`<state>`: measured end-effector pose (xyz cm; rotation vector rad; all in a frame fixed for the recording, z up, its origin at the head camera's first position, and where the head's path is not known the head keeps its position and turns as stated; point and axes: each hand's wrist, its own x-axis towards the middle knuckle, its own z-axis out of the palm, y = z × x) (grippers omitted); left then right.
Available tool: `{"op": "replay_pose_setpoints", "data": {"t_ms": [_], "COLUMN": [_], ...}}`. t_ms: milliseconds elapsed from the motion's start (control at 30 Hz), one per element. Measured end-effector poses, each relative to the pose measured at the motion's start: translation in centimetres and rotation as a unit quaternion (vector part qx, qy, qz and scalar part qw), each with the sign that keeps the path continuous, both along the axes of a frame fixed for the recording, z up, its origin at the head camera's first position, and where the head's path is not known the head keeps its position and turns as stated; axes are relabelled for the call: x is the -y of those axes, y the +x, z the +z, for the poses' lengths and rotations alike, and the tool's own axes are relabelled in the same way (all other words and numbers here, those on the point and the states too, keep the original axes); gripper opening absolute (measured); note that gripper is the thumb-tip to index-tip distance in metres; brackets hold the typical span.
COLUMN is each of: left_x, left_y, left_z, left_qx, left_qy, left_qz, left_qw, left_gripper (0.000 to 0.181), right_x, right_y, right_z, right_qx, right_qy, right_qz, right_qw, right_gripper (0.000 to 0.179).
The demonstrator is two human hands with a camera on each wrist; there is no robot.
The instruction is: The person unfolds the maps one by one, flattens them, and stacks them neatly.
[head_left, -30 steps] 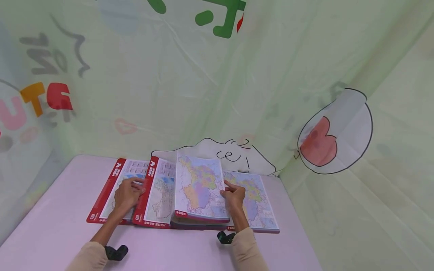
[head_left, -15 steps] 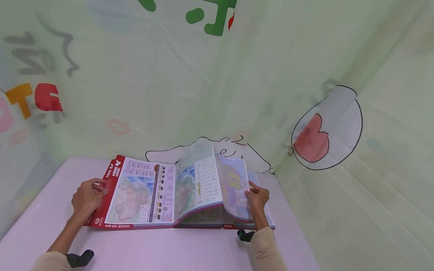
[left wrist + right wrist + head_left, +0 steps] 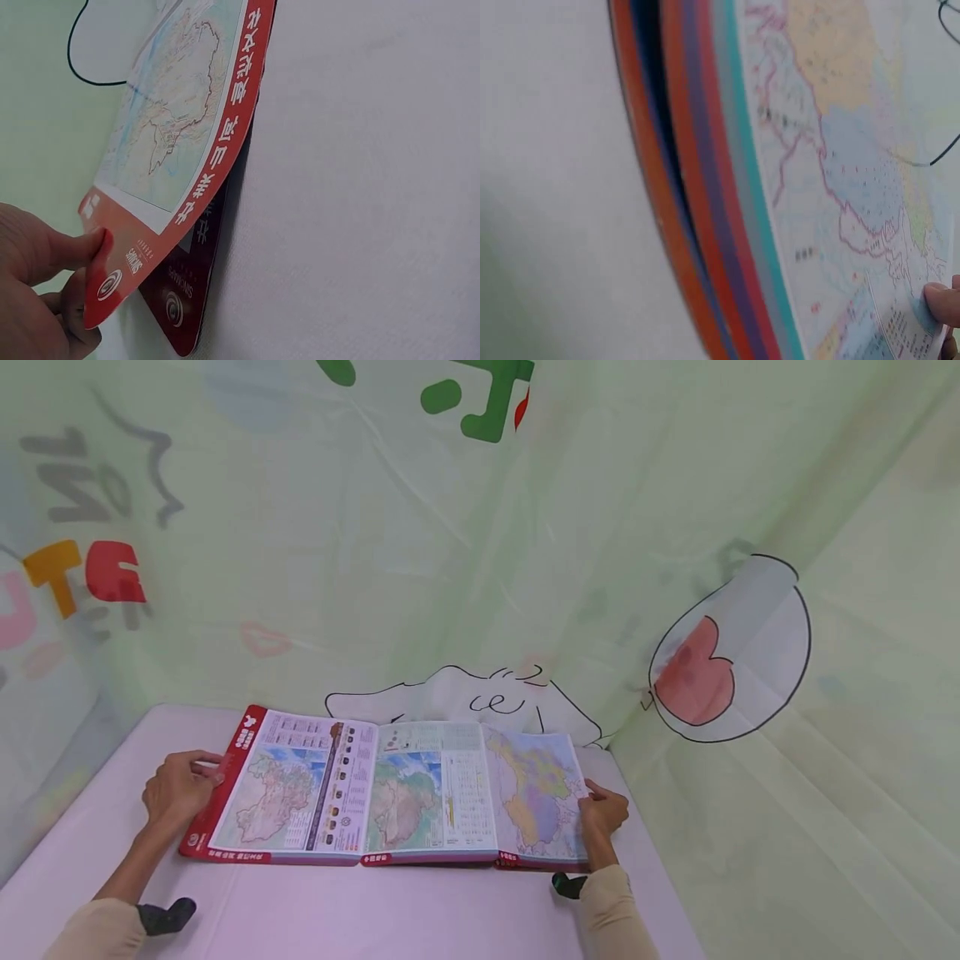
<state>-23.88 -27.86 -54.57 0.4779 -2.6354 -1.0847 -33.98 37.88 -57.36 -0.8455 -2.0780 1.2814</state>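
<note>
A fold-out map [image 3: 405, 793] with a red left border lies spread across the table in three panels, two with relief maps and the right one with coloured regions. My left hand [image 3: 178, 787] pinches its red edge, thumb on top and fingers beneath; in the left wrist view that corner [image 3: 112, 277] is lifted. Under it shows a second, similar red corner [image 3: 176, 304]. At the other end my right hand [image 3: 604, 810] pinches the right edge, its thumb [image 3: 939, 304] on the printed face. Several coloured layers [image 3: 724, 180] show along the lower edge in the right wrist view.
The map lies on a pale pink table [image 3: 375, 910] whose back edge meets a light green curtain [image 3: 337, 568] with printed letters and drawings. Dark wrist cameras [image 3: 167, 917] sit by both sleeves.
The hands have moved apart, the left going left and the right going right. The folded panels, earlier raised and overlapping, have come down and spread into three panels side by side.
</note>
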Motion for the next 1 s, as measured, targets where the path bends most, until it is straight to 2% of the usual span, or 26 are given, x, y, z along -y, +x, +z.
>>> {"op": "replay_pose_setpoints", "data": {"t_ms": [167, 367, 567, 833, 1000], "left_x": [-0.2, -0.2, -0.1, -0.5, -0.5], "left_y": [-0.1, -0.1, 0.0, 0.0, -0.1], "left_z": [-0.2, -0.7, -1.3, -1.3, -1.8], "left_qx": [0.009, 0.006, 0.0, -0.01, -0.016], "left_qy": [0.004, 0.005, 0.0, -0.009, -0.012], "left_qz": [-0.003, -0.003, 0.012, 0.026, 0.043], "left_qw": [1.0, 1.0, 0.9999, 0.9996, 0.9989], "left_gripper": [0.037, 0.038, 0.039, 0.039, 0.038], "right_x": [-1.3, -1.4, -1.1, -1.5, -0.5], "right_y": [-0.5, -0.3, -0.4, -0.8, 0.0], "right_z": [-1.0, -1.1, -1.4, -2.1, -1.0], "right_qx": [0.01, 0.015, 0.018, 0.021, 0.019], "right_qy": [0.0, -0.01, -0.005, 0.04, 0.068], "right_qz": [-0.019, -0.015, -0.014, 0.0, 0.002], "right_qw": [0.9998, 0.9997, 0.9997, 0.999, 0.9975], "right_gripper": [0.044, 0.039, 0.035, 0.031, 0.03]}}
